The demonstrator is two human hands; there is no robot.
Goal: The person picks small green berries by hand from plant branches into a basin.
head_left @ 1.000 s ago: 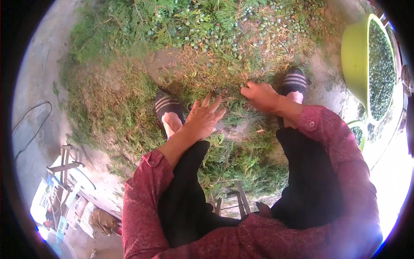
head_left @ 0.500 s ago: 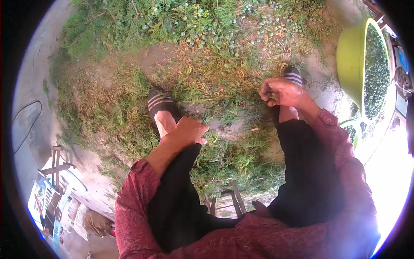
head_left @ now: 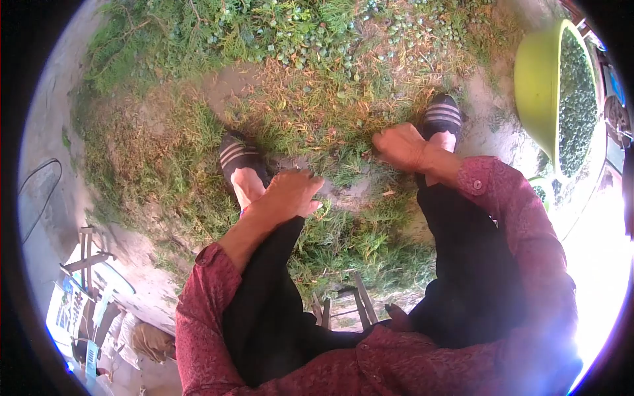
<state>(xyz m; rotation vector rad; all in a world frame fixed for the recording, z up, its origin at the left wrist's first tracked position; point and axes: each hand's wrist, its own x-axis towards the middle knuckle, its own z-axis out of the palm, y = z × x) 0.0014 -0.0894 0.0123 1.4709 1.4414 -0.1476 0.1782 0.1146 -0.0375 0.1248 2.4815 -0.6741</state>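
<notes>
My left hand [head_left: 291, 193] is over the left shoe [head_left: 239, 153] and lower leg, its fingers curled toward the middle; a small something may be between thumb and fingers, too small to name. Beside the right shoe [head_left: 442, 113], my right hand [head_left: 400, 146] hangs palm down above the cut greenery, fingers bent in, and what it holds, if anything, is hidden. Green and browned sprigs [head_left: 297, 109] cover the ground around both feet. A thicker heap of leafy branches with small pale green cones [head_left: 290, 39] lies beyond the feet.
A yellow-green basin [head_left: 536, 86] full of small green cones [head_left: 576, 105] stands at the right, with a smaller green container [head_left: 543, 191] below it. A wooden stool [head_left: 362, 303] shows between my legs. At the lower left are a wooden frame [head_left: 86, 259] and sacks [head_left: 152, 340].
My right hand has moved left, off the right shoe, and turned from palm up to palm down; the green bit seen in it is out of sight. My left hand has barely moved.
</notes>
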